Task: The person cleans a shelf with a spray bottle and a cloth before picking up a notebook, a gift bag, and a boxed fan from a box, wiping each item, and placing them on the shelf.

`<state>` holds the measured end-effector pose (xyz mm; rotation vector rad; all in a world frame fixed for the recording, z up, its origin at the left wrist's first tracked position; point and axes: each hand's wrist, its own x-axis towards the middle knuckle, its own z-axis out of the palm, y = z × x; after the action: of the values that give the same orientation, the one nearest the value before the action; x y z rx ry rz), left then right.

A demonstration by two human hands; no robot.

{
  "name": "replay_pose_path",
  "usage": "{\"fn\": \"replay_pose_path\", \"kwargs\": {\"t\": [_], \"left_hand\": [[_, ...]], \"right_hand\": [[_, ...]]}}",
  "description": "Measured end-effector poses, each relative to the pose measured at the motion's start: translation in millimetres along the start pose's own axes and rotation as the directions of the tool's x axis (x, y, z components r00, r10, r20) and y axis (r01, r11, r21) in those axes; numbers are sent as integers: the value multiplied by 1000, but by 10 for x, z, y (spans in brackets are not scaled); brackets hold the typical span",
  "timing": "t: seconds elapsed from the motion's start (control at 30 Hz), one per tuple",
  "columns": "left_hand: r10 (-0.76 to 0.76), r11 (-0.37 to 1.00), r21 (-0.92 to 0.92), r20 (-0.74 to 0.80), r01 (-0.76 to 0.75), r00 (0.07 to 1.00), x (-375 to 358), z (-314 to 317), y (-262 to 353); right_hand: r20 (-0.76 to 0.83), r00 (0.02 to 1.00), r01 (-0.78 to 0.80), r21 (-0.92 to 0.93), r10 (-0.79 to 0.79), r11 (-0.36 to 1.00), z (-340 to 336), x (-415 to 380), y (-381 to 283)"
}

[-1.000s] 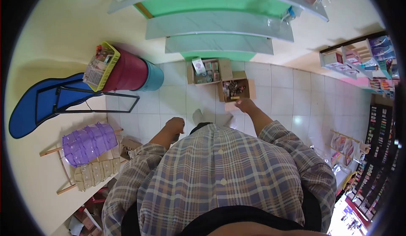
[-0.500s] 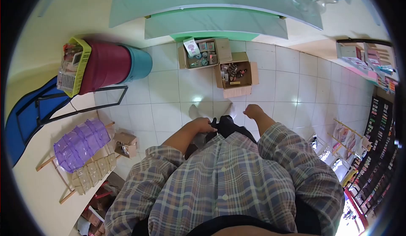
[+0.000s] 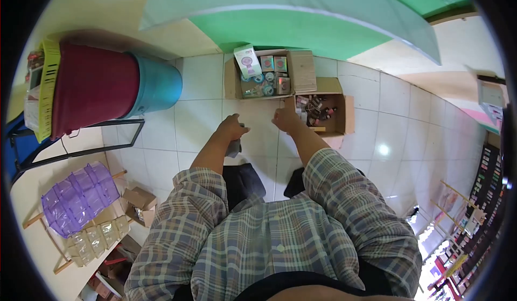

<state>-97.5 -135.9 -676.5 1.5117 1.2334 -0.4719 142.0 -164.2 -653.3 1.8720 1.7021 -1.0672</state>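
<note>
My left hand (image 3: pixel 233 127) is low over the white tiled floor, its fingers partly bent and spread apart, with nothing seen in it. Under its wrist shows a grey shape (image 3: pixel 233 149), like a foot. My right hand (image 3: pixel 284 119) hangs with curled fingers just left of an open cardboard box (image 3: pixel 349 115) and overlaps that box's left edge in this view. Small bottles and tubes (image 3: pixel 319 111) lie inside it. Behind, a second open box (image 3: pixel 301 70) holds square packs (image 3: pixel 280 64), round containers (image 3: pixel 268 90) and a white printed carton (image 3: pixel 247 61) leaning at its corner.
A maroon bin (image 3: pixel 97 88) and a teal bin (image 3: pixel 159 84) lie on their sides at the left, by a yellow basket (image 3: pixel 49 93). A shelf board (image 3: pixel 291 4) juts out overhead. Purple clear pouches (image 3: pixel 81 198) hang lower left. Display racks (image 3: pixel 479 193) stand at the right.
My body leans further forward and down, nearer the boxes. The left hand has let go of the black cloth at my waist and reached forward. My right hand has moved to the nearer box's left edge.
</note>
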Motion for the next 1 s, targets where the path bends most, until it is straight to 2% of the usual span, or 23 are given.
{"fn": "replay_pose_path", "kwargs": {"t": [0.07,0.1,0.13,0.17,0.23,0.3,0.33,0.37,0.4,0.47,0.53,0.57,0.6,0.63,0.67,0.7,0.73,0.8,0.83,0.87,0.93,0.97,1.0], "left_hand": [[27,1000,-6,-101,-27,994,292,-56,19],[40,961,-272,-63,-56,997,381,-175,90],[106,813,-579,45,-61,993,-11,-292,370],[115,814,-576,31,-76,993,138,-347,446],[58,849,-481,-328,-219,943,455,-421,458],[6,813,-545,-348,-207,938,711,-453,467],[-50,766,-613,-354,-192,934,827,-471,439],[-42,728,-666,-282,-163,959,501,-437,581],[-51,717,-672,-317,-186,947,568,-431,589],[-66,704,-676,-368,-219,927,742,-492,543],[99,462,-806,-368,-371,924,902,-468,479],[87,453,-815,-363,-361,928,977,-419,482],[112,365,-861,-339,-356,934,817,-364,589],[135,299,-878,-349,-374,927,794,-355,579],[122,304,-877,-352,-373,928,750,-332,564],[128,189,-946,-242,-263,962,456,-504,660],[153,73,-987,-132,-145,979,356,-579,696],[152,71,-983,-160,-172,975,430,-493,644],[157,3,-993,-117,-119,981,277,-421,712],[156,-51,-995,-92,-85,984,237,-364,693],[144,-53,-996,-82,-75,986,132,-295,637],[144,-58,-996,-79,-71,986,72,-266,631],[141,-57,-996,-77,-70,987,-2,-239,633]], "right_hand": [[-193,978,131,263,-81,956,65,355,-110],[-205,975,143,265,-89,954,128,551,-112],[-325,943,174,287,-74,942,-183,85,-199],[-509,855,295,314,-103,902,-186,265,-108],[-542,836,299,310,-91,902,-324,569,-91],[-567,821,295,313,-72,903,-412,778,-25],[-552,827,281,234,-110,931,-436,866,42],[-466,878,192,134,-109,972,-651,418,3],[-471,875,193,132,-110,972,-788,398,-48],[-307,952,53,150,-4,987,-1127,383,-254],[-271,962,53,125,-18,991,-1235,569,-326],[-239,970,60,107,-33,992,-1262,663,-367],[-194,981,36,94,-17,995,-1312,537,-433],[-217,976,69,158,-33,985,-1293,601,-501],[-248,967,107,222,-50,969,-1286,655,-556],[-205,976,147,345,-78,927,-1318,620,-652],[-212,973,159,349,-87,924,-1269,651,-661],[-204,974,186,455,-101,871,-1176,665,-684],[-210,977,121,446,-28,887,-1179,464,-664],[-205,978,122,449,-31,885,-1167,445,-645],[-127,992,55,263,-22,963,-1025,461,-498],[-123,992,55,267,-22,962,-940,449,-416],[-229,973,65,223,-13,973,-824,449,-313]]}}
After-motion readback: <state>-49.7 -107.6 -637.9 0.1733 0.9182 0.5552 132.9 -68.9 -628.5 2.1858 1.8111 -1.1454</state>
